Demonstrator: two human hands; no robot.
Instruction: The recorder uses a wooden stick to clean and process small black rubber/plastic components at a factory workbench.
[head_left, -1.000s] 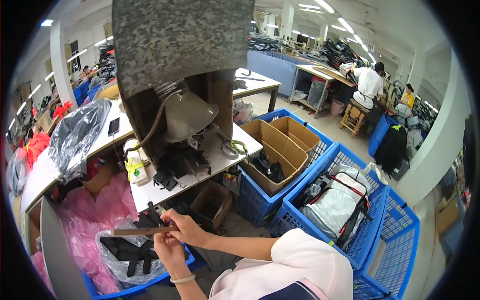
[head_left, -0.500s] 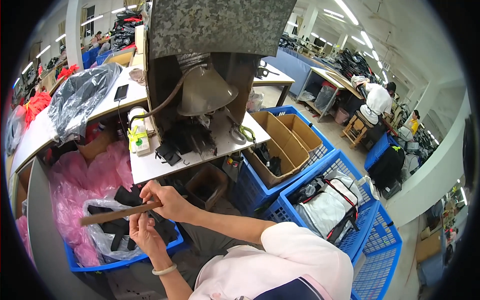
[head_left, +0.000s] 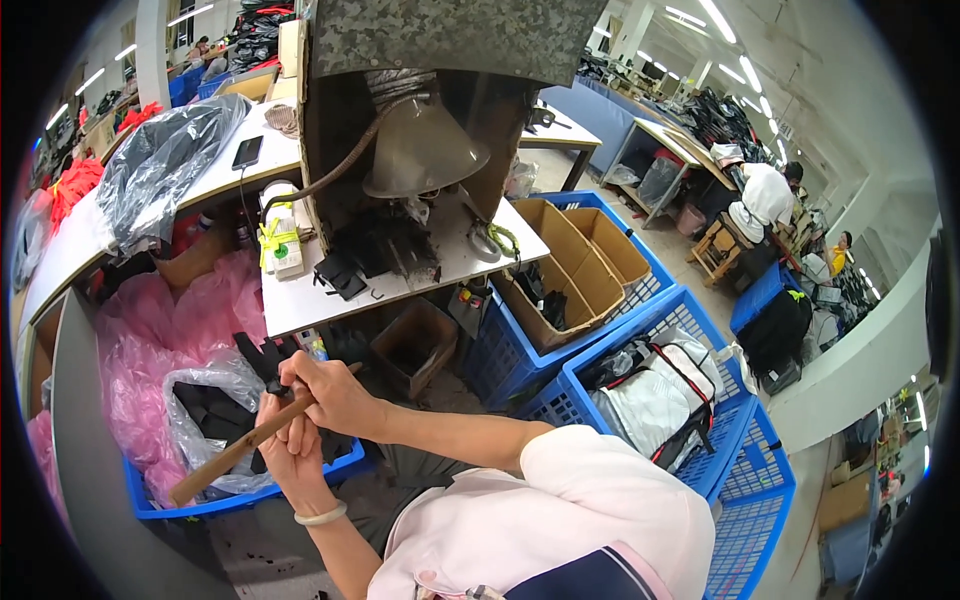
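Note:
My right hand (head_left: 338, 402) is closed round one end of a flat wooden stick (head_left: 232, 455), which slants down to the left across my left fingers. My left hand (head_left: 292, 445), with a pale bangle at the wrist, is closed on a black strap piece (head_left: 258, 362) that sticks up past the fingertips. The two hands touch at the fingers, so part of the strap is hidden. Below them, a clear plastic bag (head_left: 190, 420) of black strap pieces lies in a blue crate (head_left: 190, 512).
Pink plastic film (head_left: 140, 350) fills the crate's far side. Ahead, a white table (head_left: 300, 310) carries a metal lamp hood (head_left: 425, 150), scissors (head_left: 488, 240) and black scraps. To the right stand an open cardboard box (head_left: 575, 290) and blue baskets (head_left: 570, 405). Other people sit farther off.
The stick has tilted, its free end swinging down. My hands have drawn together, and a black strap now shows upright at my left fingertips. The view has shifted slightly.

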